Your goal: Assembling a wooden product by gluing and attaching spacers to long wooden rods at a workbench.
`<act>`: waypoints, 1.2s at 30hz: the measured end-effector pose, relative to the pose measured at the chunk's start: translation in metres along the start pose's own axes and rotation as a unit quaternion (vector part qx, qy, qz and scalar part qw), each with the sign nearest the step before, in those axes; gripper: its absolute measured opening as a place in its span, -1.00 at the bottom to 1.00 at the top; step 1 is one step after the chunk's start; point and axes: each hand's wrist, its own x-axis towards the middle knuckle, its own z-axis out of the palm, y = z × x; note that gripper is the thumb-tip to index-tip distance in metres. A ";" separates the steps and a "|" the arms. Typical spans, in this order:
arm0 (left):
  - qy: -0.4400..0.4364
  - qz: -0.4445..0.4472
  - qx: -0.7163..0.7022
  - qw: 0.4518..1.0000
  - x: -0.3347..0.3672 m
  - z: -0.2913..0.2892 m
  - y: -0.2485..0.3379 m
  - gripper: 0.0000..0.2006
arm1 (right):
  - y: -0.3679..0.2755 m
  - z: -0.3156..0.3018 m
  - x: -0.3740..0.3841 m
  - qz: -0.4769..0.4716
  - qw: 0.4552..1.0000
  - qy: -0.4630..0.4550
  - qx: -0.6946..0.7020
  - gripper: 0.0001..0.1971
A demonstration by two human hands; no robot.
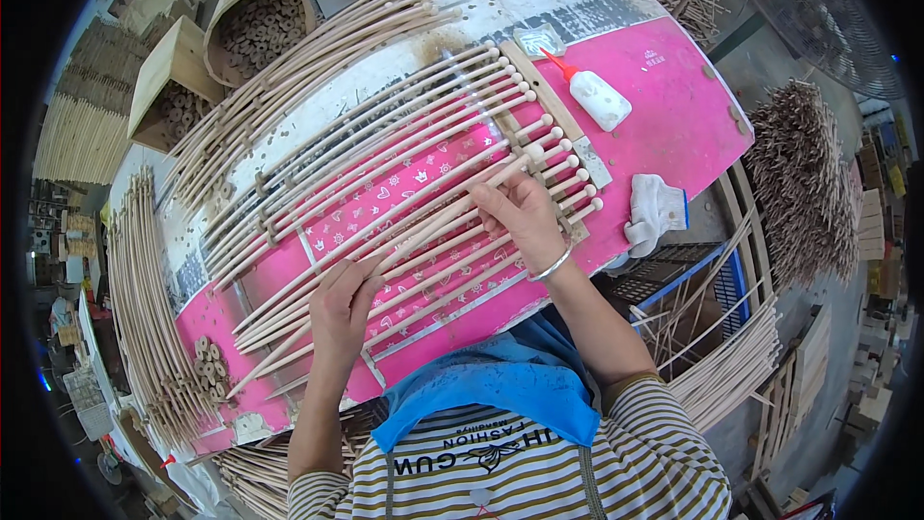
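Note:
Between my two hands runs a long thin wooden stick (423, 232), slanting from lower left to upper right, with a small round ball at its upper right end. My right hand (520, 219) pinches it near the ball, thumb and fingers together. Further down, my left hand (343, 306) has its fingers closed around the stick. Under both hands lie several similar ball-ended sticks (404, 140) in a row. Their ball ends line up along a wooden strip (544, 91) fixed to the pink table covering (664, 87).
A white glue bottle with a red tip (599, 99) lies right of the strip, above a white glove (657, 212). Wooden rings fill a round tub (223, 67) and lie in a small pile (209, 363). Bundled sticks (144, 318) line the left edge; a blue-rimmed crate (674, 274) stands at right.

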 end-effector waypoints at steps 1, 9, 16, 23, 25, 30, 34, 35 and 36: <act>-0.001 0.000 0.000 1.000 0.001 0.000 -0.001 -0.78 | -0.001 -0.001 0.000 -0.001 1.000 0.005 -0.025 -0.67; -0.016 -0.008 0.018 1.000 0.008 0.001 -0.002 -0.78 | -0.001 -0.005 -0.004 -0.012 0.999 -0.023 0.042 -0.68; -0.025 -0.019 0.013 0.999 0.014 0.005 -0.006 -0.77 | -0.005 -0.016 -0.008 -0.021 0.999 -0.038 -0.009 -0.77; -0.020 0.008 0.021 1.000 0.029 0.014 -0.007 -0.76 | 0.002 -0.022 -0.003 -0.035 0.994 0.063 -0.083 -0.77; -0.019 0.018 0.024 0.999 0.037 0.018 -0.010 -0.75 | 0.004 -0.026 0.000 -0.051 0.988 0.090 -0.114 -0.77; 0.008 0.054 0.066 0.996 0.072 0.036 -0.030 -0.77 | 0.000 -0.036 0.006 -0.152 0.946 0.217 -0.188 -0.77; 0.025 0.073 0.076 0.994 0.101 0.052 -0.041 -0.79 | -0.002 -0.049 0.002 -0.146 0.951 0.200 -0.184 -0.81; 0.025 0.065 0.076 0.995 0.105 0.055 -0.044 -0.79 | -0.002 -0.050 0.001 -0.146 0.952 0.199 -0.184 -0.81; 0.023 0.065 0.076 0.995 0.109 0.059 -0.048 -0.79 | -0.002 -0.052 -0.001 -0.146 0.954 0.197 -0.172 -0.82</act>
